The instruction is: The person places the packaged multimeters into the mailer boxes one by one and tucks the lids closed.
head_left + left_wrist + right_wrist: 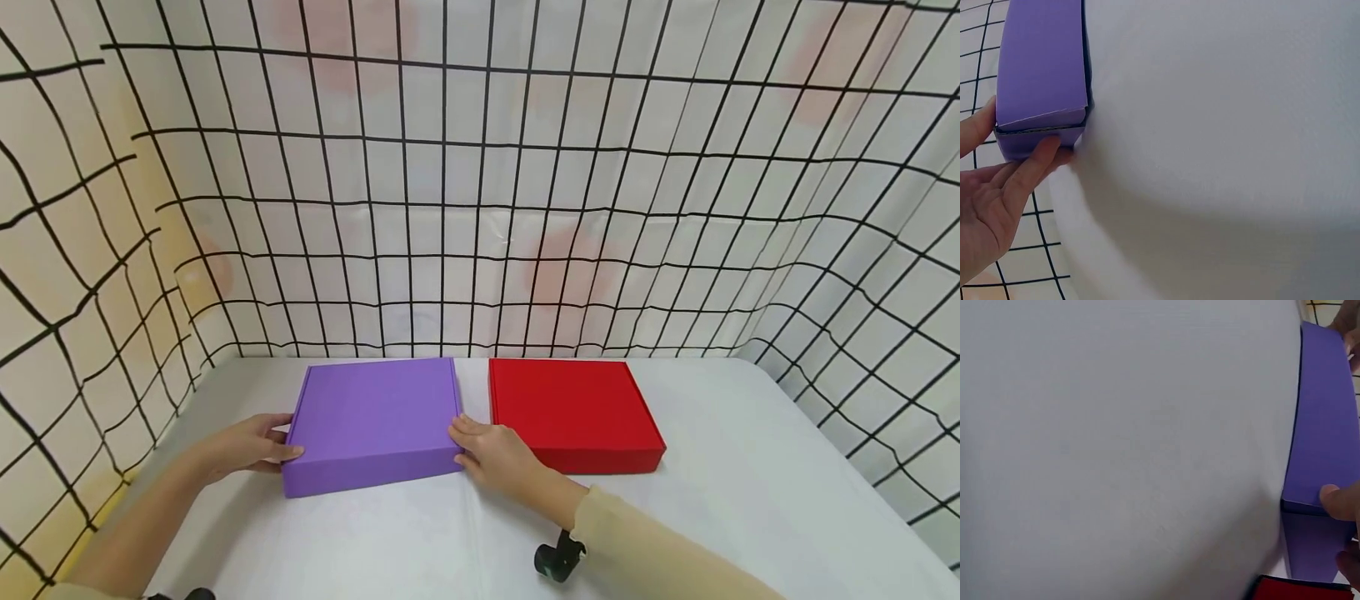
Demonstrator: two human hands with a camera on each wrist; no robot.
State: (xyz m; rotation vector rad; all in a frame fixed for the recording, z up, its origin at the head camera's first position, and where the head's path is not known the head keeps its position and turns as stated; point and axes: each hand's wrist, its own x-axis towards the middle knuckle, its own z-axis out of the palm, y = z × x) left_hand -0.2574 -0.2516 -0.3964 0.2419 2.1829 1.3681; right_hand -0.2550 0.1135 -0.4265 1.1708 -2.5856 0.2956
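Note:
A closed flat purple cardboard box (375, 412) lies at the middle-left of the white table, its front edge slightly slanted. At its left end, my left hand (243, 450) grips the corner with thumb and fingers. My right hand (491, 454) holds the right end near the front corner. In the left wrist view, fingers of the left hand (991, 212) press the end of the purple box (1041, 69). The right wrist view shows the right thumb (1338, 501) on the front face of the purple box (1322, 419); its other fingers are partly out of frame.
A closed red box (573, 404) stands just right of the purple one, close behind my right hand. White table surface (375, 542) extends in front and to the right. Black grid netting (465, 208) over a pale backdrop encloses the back and sides.

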